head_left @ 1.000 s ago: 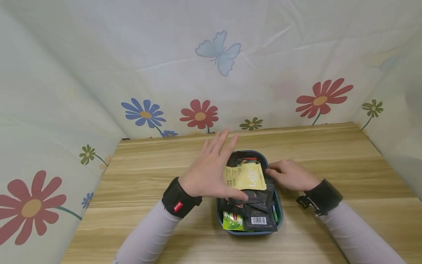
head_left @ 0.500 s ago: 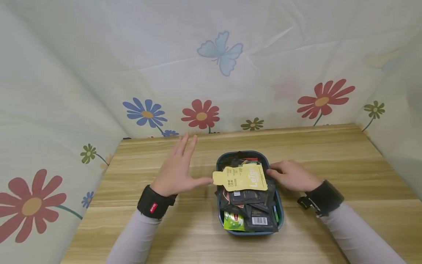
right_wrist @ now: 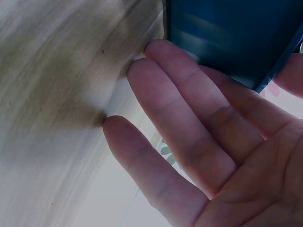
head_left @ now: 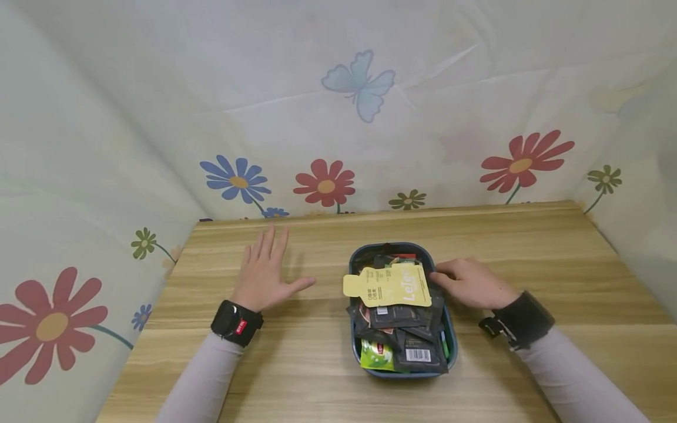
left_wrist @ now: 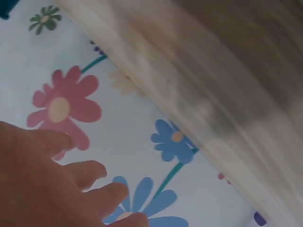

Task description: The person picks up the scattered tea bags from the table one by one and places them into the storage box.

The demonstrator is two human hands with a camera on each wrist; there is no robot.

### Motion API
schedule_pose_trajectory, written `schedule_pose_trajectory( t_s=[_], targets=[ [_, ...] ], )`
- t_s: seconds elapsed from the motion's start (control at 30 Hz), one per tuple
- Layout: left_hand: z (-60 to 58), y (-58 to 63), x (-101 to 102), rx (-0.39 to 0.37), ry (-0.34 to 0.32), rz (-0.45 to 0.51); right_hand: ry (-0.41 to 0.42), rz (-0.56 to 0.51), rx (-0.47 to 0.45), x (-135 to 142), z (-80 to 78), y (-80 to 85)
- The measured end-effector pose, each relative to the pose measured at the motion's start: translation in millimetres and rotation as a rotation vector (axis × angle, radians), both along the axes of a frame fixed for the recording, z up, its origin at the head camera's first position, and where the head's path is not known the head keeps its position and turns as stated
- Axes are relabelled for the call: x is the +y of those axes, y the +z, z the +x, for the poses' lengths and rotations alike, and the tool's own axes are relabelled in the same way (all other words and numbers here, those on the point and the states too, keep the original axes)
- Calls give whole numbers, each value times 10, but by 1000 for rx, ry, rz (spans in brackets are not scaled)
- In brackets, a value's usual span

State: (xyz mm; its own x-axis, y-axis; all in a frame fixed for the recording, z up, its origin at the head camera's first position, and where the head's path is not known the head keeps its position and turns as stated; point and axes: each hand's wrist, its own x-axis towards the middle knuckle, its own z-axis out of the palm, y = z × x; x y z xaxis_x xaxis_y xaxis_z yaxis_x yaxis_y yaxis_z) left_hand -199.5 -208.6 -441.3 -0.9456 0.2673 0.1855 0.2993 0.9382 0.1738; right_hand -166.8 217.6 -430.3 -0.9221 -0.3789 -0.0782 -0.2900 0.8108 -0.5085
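A dark blue open bin [head_left: 453, 346] stands on the wooden table, filled with small packets. On top lies a yellow bottle-shaped sachet [head_left: 394, 286] with white lettering, its narrow end over the left rim. Below it are black sachets [head_left: 420, 352] and a green-yellow tea packet [head_left: 376, 355]. My left hand [head_left: 261, 281] is spread left of the bin, holding nothing; whether it touches the table is unclear. My right hand [head_left: 476, 283] is at the bin's right side, its thumb at the rim. Its fingers [right_wrist: 161, 104] are fairly straight beside the outer wall [right_wrist: 218, 38].
The wooden table [head_left: 307, 376] reaches back to a white flowered curtain [head_left: 264, 70], which also hangs along both sides. A small dark object [head_left: 205, 220] lies at the table's back left corner. Black bands circle both wrists.
My left hand has moved left from above the packets to beside the bin, uncovering the yellow sachet's narrow end. My right hand stays by the bin's right side.
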Motion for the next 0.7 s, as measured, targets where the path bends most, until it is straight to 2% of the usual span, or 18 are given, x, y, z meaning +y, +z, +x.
schedule_pose_trajectory(
  t_s=[0.13,0.27,0.5,0.7],
  targets=[
    [-44,-158,-62,-36,26,-51,7,-3,12,21,2,-10],
    [-58,-221,-69,-54,24,-70,18,-18,1,59,-5,-18],
    [-43,-120,16,-59,14,-62,9,-55,6,219,-6,47],
    [-57,-67,65,-50,-3,-59,-28,-15,62,427,-36,143]
  ],
)
